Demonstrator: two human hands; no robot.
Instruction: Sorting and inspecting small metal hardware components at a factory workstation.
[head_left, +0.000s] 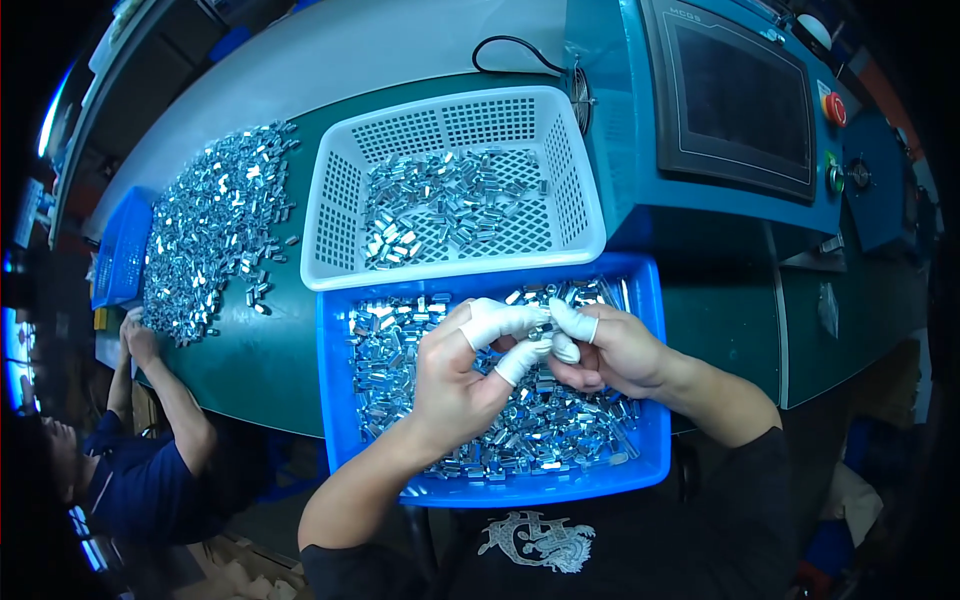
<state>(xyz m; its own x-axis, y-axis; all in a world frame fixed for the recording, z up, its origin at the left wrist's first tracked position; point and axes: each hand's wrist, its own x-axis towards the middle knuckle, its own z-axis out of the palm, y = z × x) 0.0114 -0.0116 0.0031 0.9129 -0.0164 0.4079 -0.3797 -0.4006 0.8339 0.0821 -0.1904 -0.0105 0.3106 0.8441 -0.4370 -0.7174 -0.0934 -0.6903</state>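
Note:
My left hand [452, 370] and my right hand [618, 352] meet above a blue plastic bin [657, 400]. White finger cots cover the thumb and some fingers of each. Between the closed fingertips of both is a small shiny metal piece [542, 330], mostly hidden by them. Below lie many loose silvery metal pieces [520, 430], short and sleeve-like, filling the bin. Just beyond, a white perforated basket [450, 272] overlaps the bin's far side and holds a thinner layer of similar pieces [440, 195].
A teal machine with a dark screen [735, 95] and a red button [834, 109] stands at the right. On the green table [300, 370], a large heap of metal pieces [215, 230] lies at left beside a smaller blue basket [122, 250]. A co-worker's hands [138, 335] are there.

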